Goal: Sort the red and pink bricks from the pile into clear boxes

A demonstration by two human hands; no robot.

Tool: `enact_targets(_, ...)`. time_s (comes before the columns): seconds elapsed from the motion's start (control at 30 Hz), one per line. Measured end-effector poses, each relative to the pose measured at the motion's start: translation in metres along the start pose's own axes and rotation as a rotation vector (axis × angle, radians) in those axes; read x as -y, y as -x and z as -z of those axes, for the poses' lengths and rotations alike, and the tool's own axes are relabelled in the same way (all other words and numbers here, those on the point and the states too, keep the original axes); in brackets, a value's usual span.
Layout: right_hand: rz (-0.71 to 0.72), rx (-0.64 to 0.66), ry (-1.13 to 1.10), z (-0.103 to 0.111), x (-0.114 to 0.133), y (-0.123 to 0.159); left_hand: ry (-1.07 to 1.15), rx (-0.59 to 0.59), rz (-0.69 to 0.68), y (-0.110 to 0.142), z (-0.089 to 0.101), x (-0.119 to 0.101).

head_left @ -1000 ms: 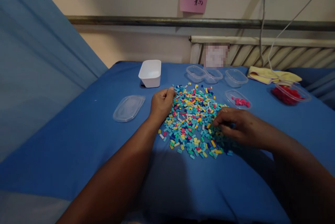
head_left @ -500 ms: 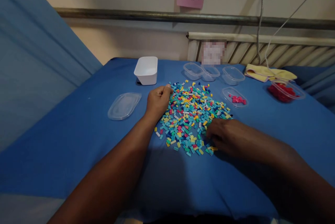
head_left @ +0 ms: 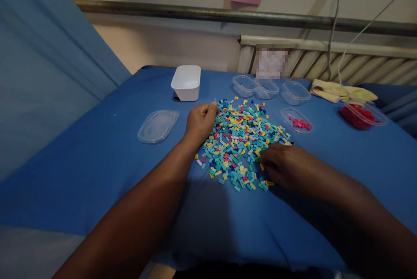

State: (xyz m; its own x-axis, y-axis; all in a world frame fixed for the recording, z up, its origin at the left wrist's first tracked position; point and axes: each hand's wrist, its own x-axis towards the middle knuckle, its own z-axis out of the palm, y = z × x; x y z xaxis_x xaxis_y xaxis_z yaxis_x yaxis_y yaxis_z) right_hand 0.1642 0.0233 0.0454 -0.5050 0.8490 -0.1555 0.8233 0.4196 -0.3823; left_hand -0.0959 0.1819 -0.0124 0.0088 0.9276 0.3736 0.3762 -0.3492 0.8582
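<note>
A wide heap of small toy building bricks (head_left: 239, 137) in turquoise, yellow, pink, green, white and dark blue lies spread on the blue cloth. At the heap's left edge rests my left hand (head_left: 202, 120), its fingers curled closed with the thumb on top. What it holds, if anything, is hidden. My right hand (head_left: 282, 164) reaches down at the heap's right edge, fingers bent inward and touching the bricks. A yellow-orange brick (head_left: 262, 167) shows by its fingertips. Whether a brick is pinched there is hidden by the hand and shadow.
Behind the heap stand a white tub (head_left: 186, 83) and clear plastic containers (head_left: 295, 93). A clear lid (head_left: 158, 127) lies left. To the right, a clear lid (head_left: 286, 116) bears pink bricks, near a container of red pieces (head_left: 358, 116) and a yellow cloth (head_left: 342, 91).
The camera view has shifted slightly, moving the scene a little right and up. My left hand stays at the heap's edge. A yellow-orange brick now shows by my right fingertips.
</note>
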Motion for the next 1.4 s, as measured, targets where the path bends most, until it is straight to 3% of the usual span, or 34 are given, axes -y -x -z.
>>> enact_targets(0.3,-0.122,0.037,0.144,-0.004,0.009,-0.005,-0.009,0.001,0.011,-0.001,0.0,0.002)
enact_targets(0.47,-0.123,-0.014,0.044,0.0,0.007,-0.003,-0.001,-0.001,0.001,0.0,0.001,-0.003)
enact_targets(0.63,0.058,-0.125,-0.214,0.006,0.018,0.003,0.017,0.006,-0.009,0.001,0.0,-0.004)
enact_targets(0.8,0.245,-0.078,-0.278,-0.008,0.04,-0.005,0.002,0.008,-0.001,0.001,0.0,-0.004)
enact_targets(1.0,0.216,-0.043,-0.187,-0.022,0.04,-0.009,-0.006,0.011,0.001,0.001,-0.001,0.001)
enact_targets(1.23,0.197,-0.033,-0.322,-0.019,0.04,-0.008,-0.008,0.008,0.006,0.001,-0.002,0.004)
enact_targets(1.33,0.131,-0.124,-0.368,-0.011,0.03,-0.006,-0.009,0.009,0.003,0.002,-0.002,0.001)
enact_targets(1.4,0.056,-0.273,-0.38,-0.002,0.013,-0.005,-0.024,0.015,-0.004,0.002,0.0,-0.003)
